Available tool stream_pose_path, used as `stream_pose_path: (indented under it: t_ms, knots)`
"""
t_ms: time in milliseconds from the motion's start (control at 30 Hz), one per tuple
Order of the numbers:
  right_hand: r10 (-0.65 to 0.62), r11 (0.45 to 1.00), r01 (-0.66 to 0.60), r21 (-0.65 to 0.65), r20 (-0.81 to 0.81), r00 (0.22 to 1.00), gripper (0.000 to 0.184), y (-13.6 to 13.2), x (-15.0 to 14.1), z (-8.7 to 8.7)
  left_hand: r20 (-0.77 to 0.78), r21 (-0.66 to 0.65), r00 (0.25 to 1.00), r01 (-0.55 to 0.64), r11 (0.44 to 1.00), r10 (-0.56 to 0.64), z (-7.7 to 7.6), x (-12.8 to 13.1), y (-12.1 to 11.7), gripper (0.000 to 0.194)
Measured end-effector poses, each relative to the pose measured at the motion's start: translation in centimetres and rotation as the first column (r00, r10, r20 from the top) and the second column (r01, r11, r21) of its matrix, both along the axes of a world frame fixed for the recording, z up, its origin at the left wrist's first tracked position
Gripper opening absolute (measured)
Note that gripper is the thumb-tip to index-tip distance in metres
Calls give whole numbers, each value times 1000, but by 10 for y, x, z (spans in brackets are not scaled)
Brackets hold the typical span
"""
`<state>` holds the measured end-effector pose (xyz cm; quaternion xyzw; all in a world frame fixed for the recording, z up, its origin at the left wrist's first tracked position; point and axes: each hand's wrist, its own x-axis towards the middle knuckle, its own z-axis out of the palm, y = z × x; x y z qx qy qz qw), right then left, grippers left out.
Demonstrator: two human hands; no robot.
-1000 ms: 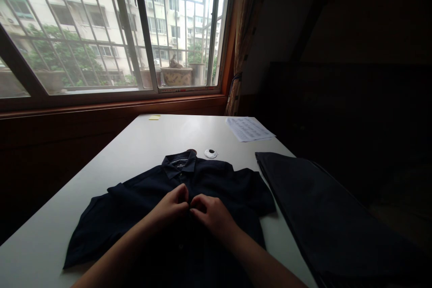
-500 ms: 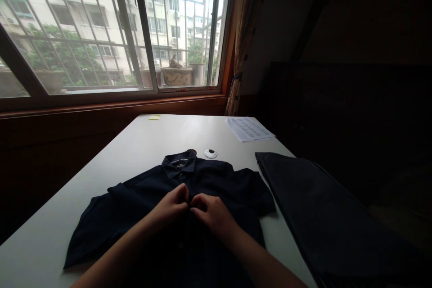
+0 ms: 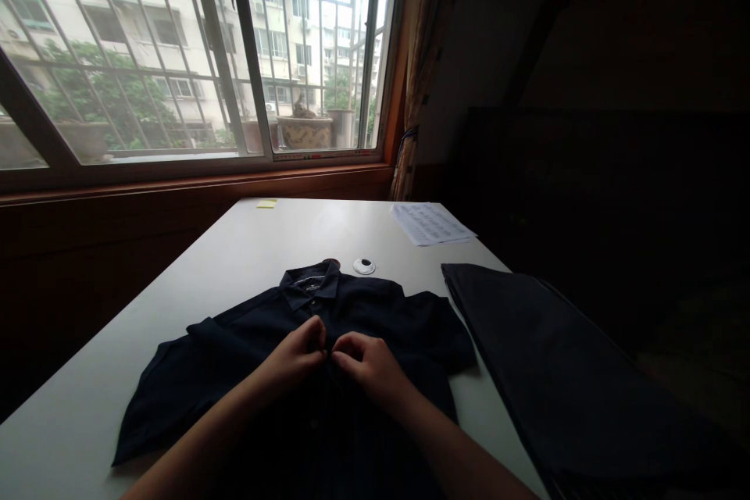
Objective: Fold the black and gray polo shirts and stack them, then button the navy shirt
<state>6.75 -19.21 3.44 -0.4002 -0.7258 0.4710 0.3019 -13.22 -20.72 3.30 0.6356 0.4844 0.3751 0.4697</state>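
A dark navy short-sleeved shirt [image 3: 234,351] lies front up on the white table, its collar toward the window. My left hand [image 3: 301,348] is closed in a pinch on the shirt's front placket, below the collar. Close beside it, my right hand [image 3: 366,363] pinches the placket from the other side, thumb and forefinger together. A narrow gap separates the fingertips of the two hands. One small button shows just under the collar and another, faintly, lower down. Whatever button lies at my fingertips is too dark and small to make out.
Folded dark trousers [image 3: 527,359] lie along the right edge of the white table [image 3: 193,273]. Beyond the collar sits a round white object with a black centre [image 3: 364,266]. Printed sheets [image 3: 433,223] and a yellow sticky note [image 3: 266,204] lie near the far edge, below a barred window [image 3: 176,55].
Both hands stay at the same place on the placket. The right fingertips have shifted very slightly and the thumb and forefinger have drawn closer together.
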Motion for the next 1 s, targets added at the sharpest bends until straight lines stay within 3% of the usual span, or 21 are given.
stream_pose_path:
  t_ms: [500, 1000]
  knots:
    - [-10, 998, 8, -54, -49, 999, 13, 2, -1, 0, 18, 43, 1000, 19, 999, -20, -4, -1, 0, 19]
    - [-11, 972, -25, -233, -150, 989, 16, 6, 2, -2, 27, 64, 999, 35, 997, -37, -4, -1, 1, 23]
